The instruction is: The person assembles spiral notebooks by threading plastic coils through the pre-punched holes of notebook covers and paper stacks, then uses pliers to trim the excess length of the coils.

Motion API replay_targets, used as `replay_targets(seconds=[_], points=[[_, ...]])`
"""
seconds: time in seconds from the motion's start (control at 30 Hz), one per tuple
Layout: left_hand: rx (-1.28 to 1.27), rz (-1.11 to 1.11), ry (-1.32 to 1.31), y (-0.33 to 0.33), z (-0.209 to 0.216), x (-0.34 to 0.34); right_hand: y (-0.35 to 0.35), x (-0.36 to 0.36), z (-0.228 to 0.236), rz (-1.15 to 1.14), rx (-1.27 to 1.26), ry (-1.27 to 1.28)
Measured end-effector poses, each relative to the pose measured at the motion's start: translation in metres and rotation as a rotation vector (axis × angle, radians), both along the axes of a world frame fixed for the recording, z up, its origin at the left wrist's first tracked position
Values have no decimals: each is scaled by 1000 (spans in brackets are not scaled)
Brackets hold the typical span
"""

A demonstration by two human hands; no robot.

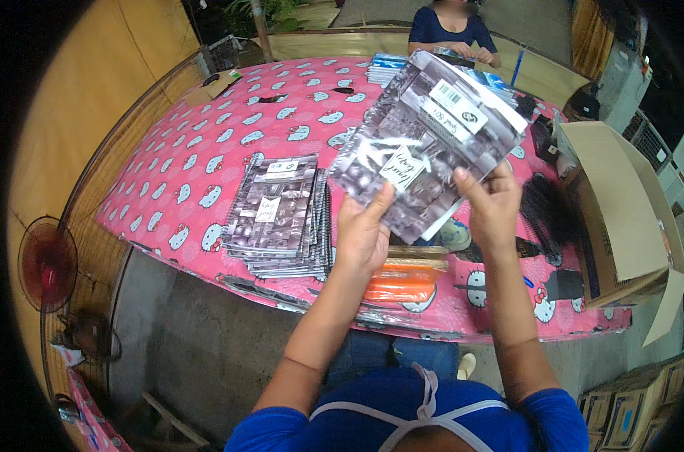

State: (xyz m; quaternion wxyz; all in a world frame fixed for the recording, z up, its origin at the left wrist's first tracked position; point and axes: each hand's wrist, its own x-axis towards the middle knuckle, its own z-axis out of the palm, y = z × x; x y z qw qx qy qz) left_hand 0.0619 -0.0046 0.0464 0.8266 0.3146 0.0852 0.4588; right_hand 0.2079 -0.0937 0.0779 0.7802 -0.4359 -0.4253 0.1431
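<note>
Two hands on one grey photo-covered notebook (425, 139), held tilted above the pink tablecloth (161, 215), right of a stack of matching notebooks (270, 207). My left hand (363, 232) grips the lower-left edge, thumb on the cover; my right hand (496, 203) pinches the lower-right edge, thumb also in front. Handling, my guess: light, bendable but fairly stiff; glossy sheen suggests slipperiness; corners could crease. Best hold: opposite edges, thumbs flat, pages together.
</note>
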Motion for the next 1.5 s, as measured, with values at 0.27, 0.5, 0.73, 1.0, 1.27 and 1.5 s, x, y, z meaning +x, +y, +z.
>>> replay_targets(seconds=[0.27,0.5,0.73,1.0,1.27,1.5], points=[[677,1388,1300,72,-14,-134,92,55,16,-740,-196,-1291],[644,1316,1016,111,-61,-198,98,43,-34,-111,-795,-1318],[1698,1108,803,22,7,-124,40,-29,-17,891,-420,151],[1785,499,849,-20,7,-93,27,-57,-23,816,-256,618],[621,936,1564,111,-38,-185,9,-2,1,204,-299,151],[575,1288,725,75,-14,-176,-5,9,-7,214,-279,217]])
